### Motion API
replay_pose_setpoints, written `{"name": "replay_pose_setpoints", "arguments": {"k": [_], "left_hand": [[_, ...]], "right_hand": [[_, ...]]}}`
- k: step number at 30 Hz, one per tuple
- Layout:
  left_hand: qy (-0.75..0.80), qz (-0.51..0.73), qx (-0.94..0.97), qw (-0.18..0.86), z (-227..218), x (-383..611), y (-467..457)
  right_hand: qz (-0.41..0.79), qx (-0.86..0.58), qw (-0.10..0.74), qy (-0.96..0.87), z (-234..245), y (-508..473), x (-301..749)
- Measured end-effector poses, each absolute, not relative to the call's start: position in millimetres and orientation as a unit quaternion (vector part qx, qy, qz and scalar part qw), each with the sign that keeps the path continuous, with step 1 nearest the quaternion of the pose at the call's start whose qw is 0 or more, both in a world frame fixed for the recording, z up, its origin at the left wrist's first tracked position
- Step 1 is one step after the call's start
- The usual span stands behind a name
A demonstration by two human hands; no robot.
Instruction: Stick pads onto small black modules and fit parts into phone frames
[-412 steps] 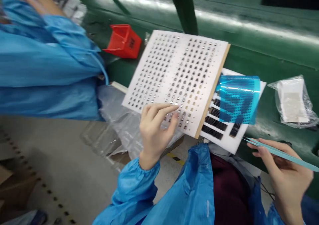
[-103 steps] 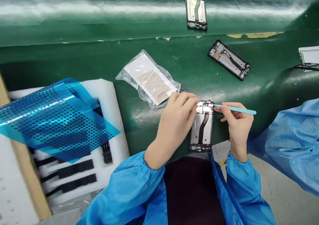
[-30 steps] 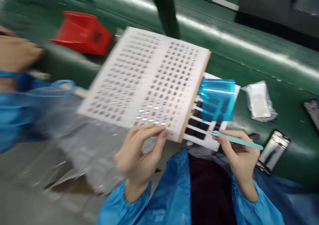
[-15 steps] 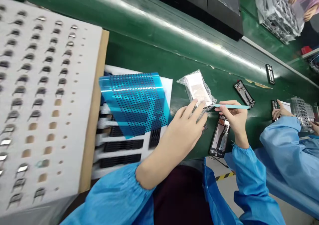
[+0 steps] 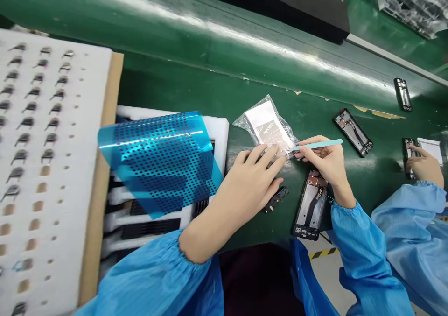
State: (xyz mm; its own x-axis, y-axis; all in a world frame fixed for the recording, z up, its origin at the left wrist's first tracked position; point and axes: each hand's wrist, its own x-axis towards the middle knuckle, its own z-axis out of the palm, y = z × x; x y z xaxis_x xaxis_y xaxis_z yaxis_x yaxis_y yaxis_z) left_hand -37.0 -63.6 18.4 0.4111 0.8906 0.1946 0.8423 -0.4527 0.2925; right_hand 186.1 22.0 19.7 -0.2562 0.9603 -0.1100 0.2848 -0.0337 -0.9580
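My left hand point(image 5: 247, 178) lies with fingers spread on the lower end of a clear plastic bag point(image 5: 247, 123) that has a white sheet point(image 5: 261, 117) inside. In my right hand point(image 5: 327, 159) is a pair of light-blue tweezers point(image 5: 324, 143), pinched like a pen. Their tips reach the bag's lower right corner beside my left fingers; what they touch there is too small to make out. Below my right hand lies an open phone frame point(image 5: 311, 208) with a dark flex cable. A small black part point(image 5: 276, 199) rests on the bench under my left hand.
A blue perforated film point(image 5: 164, 162) curls over a white foam tray point(image 5: 224, 134) at left. Further left stands a foam board point(image 5: 80, 152) with rows of small metal parts. More phone frames point(image 5: 353, 131) lie to the right, near a co-worker's hand point(image 5: 425, 166).
The view has shifted, so the bench things sit differently in the picture. My left hand stays on the bag and my right keeps the tweezers at its corner. More of the small black part shows.
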Motion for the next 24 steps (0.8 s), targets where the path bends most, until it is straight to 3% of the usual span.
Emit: {"name": "replay_pose_setpoints", "arguments": {"k": [24], "left_hand": [[0.531, 0.190, 0.813, 0.143, 19.0, -43.3, -65.3]], "right_hand": [[0.551, -0.497, 0.263, -0.617, 29.4, 42.2, 182.9]]}}
